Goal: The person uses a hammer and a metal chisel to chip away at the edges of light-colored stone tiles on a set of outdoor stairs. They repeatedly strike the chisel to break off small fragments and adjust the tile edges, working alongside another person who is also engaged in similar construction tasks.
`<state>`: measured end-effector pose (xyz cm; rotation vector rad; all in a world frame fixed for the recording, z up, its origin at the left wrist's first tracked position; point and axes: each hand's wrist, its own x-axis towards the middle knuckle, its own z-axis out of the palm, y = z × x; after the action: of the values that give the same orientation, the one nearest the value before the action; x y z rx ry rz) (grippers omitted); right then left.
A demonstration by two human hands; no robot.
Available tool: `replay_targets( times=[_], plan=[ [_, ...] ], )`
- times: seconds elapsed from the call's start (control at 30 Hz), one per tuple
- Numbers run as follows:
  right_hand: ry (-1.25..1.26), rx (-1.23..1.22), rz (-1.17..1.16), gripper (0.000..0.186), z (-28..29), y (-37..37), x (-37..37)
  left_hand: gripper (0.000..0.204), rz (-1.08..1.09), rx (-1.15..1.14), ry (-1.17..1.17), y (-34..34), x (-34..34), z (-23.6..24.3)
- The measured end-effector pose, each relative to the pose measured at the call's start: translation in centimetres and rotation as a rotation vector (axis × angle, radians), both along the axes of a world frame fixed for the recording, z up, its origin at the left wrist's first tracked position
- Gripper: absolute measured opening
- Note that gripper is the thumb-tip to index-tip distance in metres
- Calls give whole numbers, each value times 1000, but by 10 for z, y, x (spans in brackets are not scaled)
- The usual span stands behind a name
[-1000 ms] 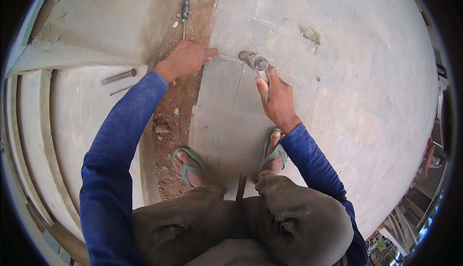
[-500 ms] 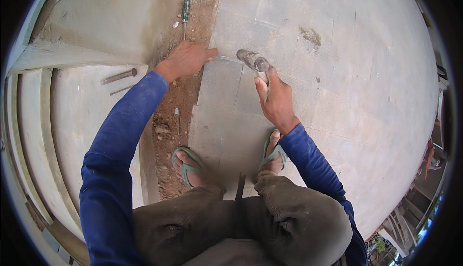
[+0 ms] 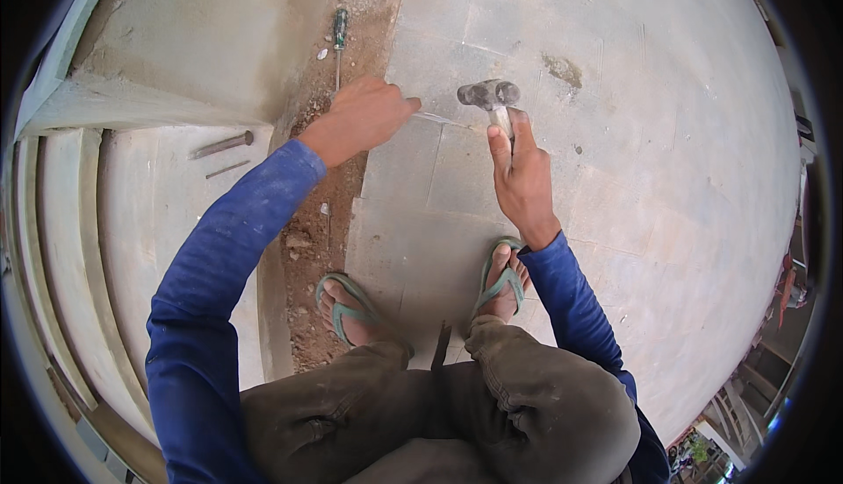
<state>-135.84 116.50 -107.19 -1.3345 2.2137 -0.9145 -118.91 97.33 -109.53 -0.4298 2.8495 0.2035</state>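
My right hand is wrapped round the pale handle of a short club hammer. Its worn grey double-faced head is raised a little over the paving and stands apart from my left hand. My left hand is closed over the edge between the dirt strip and the tiles, its back toward me. From its fingertips a thin pale rod points right, toward the hammer; the gripped end is hidden by the fingers. Beyond that hand a screwdriver with a dark green handle lies on the dirt.
Left, a thick bolt-like metal bar and a thinner rod lie on a pale concrete step. Curved step edges run further left. A strip of broken reddish dirt borders grey paving tiles. My sandalled feet stand close below.
My right hand has moved right with the hammer, and its head has turned more level. My left hand has shifted slightly right, the thin rod along with it.
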Motion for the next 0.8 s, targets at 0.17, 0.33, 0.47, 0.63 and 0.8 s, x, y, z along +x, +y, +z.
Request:
replay_targets(
  times=[0.17, 0.33, 0.47, 0.63, 0.8],
  plan=[
    [-2, -68, -120, 41, 8, 25, -20, 20, -41, -86, 8, 7, 3, 9],
    [-67, -44, -289, 43, 7, 58, -39, 20, -83, -135, -48, 11, -13, 26],
    [-195, 34, -406, 43, 12, 78, -56, 25, 161, 139, 288, -3, -17, 46],
    [-226, -7, -373, 45, 2, 74, -63, 30, 235, 57, 296, -36, 32, 18],
    [-258, 45, -354, 46, -7, 69, -53, 27, 233, 121, 124, -27, 37, -8]
  ],
)
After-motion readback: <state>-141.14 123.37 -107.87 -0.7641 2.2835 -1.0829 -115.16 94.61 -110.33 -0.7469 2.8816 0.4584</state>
